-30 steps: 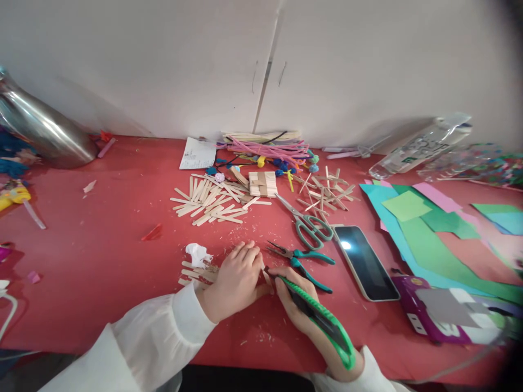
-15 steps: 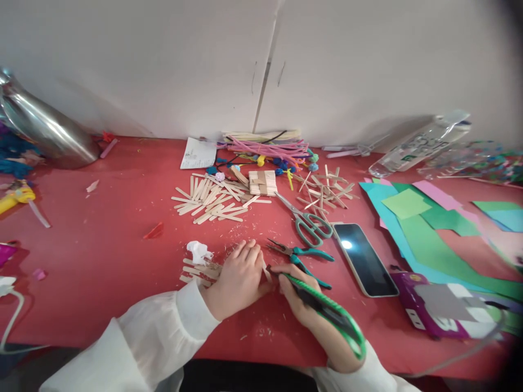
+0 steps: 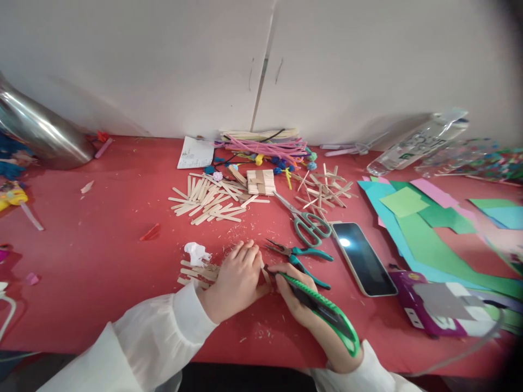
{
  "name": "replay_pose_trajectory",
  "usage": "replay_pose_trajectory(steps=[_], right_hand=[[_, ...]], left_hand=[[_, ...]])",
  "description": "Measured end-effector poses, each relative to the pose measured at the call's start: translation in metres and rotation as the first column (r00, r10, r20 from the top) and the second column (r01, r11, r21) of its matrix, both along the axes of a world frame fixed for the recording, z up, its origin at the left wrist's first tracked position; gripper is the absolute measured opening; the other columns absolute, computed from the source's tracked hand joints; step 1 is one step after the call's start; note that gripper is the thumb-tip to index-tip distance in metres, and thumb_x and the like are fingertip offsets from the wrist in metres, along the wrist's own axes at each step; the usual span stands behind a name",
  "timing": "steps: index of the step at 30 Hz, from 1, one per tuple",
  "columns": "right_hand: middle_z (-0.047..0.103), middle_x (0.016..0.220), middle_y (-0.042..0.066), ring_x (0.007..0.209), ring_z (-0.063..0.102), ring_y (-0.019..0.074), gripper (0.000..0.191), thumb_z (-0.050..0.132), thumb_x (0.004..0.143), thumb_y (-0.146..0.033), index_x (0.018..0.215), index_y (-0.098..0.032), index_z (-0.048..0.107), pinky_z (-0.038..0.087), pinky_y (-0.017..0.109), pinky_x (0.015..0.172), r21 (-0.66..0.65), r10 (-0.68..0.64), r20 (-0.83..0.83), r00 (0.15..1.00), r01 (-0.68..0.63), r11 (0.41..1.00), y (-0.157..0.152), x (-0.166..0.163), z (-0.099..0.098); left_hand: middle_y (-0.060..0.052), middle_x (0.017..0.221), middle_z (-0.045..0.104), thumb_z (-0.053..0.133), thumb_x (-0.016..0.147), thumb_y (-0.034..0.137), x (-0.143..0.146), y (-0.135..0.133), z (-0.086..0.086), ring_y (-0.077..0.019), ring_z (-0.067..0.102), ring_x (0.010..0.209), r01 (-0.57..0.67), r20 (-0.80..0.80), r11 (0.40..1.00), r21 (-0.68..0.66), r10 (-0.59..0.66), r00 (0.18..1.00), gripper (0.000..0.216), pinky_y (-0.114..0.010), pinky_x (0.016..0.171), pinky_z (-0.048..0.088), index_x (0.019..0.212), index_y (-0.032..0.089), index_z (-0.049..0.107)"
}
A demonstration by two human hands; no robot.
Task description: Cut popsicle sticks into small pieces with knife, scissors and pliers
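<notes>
My left hand (image 3: 237,280) lies palm down on the red table, fingers together, holding down a craft stick (image 3: 266,274) whose end shows between index finger and thumb. In my right hand (image 3: 297,296) is a green and black utility knife (image 3: 330,313), its tip end against that stick; the blade itself is hard to make out. Several craft sticks (image 3: 192,274) lie beside my left hand, partly under it, with a crumpled white tissue (image 3: 197,254) just above them. Right of my fingers lie teal-handled pliers (image 3: 300,255).
Scissors (image 3: 310,226), a phone (image 3: 363,260) and coloured paper (image 3: 425,234) lie to the right. Beyond my hands are a pile of craft sticks (image 3: 210,198), cut pieces (image 3: 324,190) and pipe cleaners (image 3: 265,148). A metal flask (image 3: 44,130) stands far left, a plastic bottle (image 3: 417,142) leans back right.
The whole view has shifted slightly. The knife handle tilts a little differently, its rear end lower and further left; both hands stay at the same stick.
</notes>
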State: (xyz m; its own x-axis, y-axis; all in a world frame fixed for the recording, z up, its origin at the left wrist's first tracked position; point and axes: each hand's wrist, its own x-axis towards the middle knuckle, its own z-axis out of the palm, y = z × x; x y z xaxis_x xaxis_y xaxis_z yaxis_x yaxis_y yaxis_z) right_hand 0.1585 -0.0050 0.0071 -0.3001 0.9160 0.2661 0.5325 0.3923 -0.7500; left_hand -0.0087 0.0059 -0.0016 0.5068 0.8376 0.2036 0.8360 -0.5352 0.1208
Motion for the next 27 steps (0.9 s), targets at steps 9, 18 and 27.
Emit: replay_pose_trajectory(steps=[9, 18, 27], right_hand=[[0.067, 0.07, 0.002, 0.062, 0.065, 0.0158, 0.021, 0.04, 0.09, -0.021, 0.083, -0.022, 0.06, 0.054, 0.026, 0.06, -0.015, 0.117, -0.001, 0.993, -0.117, 0.993, 0.015, -0.002, -0.013], [0.068, 0.075, 0.001, 0.068, 0.066, 0.0156, 0.019, 0.041, 0.088, -0.016, 0.087, -0.022, 0.059, 0.054, 0.025, 0.066, 0.028, 0.091, -0.033, 0.995, -0.09, 0.996, 0.007, -0.001, -0.012], [0.07, 0.085, 0.002, 0.079, 0.068, 0.0192, 0.017, 0.044, 0.089, -0.02, 0.091, -0.024, 0.061, 0.057, 0.03, 0.073, 0.021, -0.034, 0.004, 0.999, 0.034, 0.999, -0.005, 0.0, 0.005]], left_hand=[[-0.018, 0.12, 0.06, 0.055, 0.084, 0.04, -0.001, 0.0, -0.004, -0.0298, 0.05, 0.12, 0.022, 0.017, 1.0, -0.007, -0.022, 1.0, 0.042, -0.041, 0.103, 0.035, 0.109, 0.007, 0.059], [-0.017, 0.116, 0.062, 0.061, 0.081, 0.041, 0.0, 0.001, 0.0, -0.0311, 0.052, 0.117, 0.002, 0.035, 1.0, -0.018, -0.002, 0.999, 0.043, -0.043, 0.102, 0.036, 0.106, 0.007, 0.06], [-0.016, 0.114, 0.063, 0.06, 0.082, 0.046, -0.001, 0.002, 0.003, -0.031, 0.051, 0.119, -0.008, 0.058, 0.999, -0.038, 0.01, 0.998, 0.044, -0.045, 0.101, 0.037, 0.106, 0.01, 0.06]])
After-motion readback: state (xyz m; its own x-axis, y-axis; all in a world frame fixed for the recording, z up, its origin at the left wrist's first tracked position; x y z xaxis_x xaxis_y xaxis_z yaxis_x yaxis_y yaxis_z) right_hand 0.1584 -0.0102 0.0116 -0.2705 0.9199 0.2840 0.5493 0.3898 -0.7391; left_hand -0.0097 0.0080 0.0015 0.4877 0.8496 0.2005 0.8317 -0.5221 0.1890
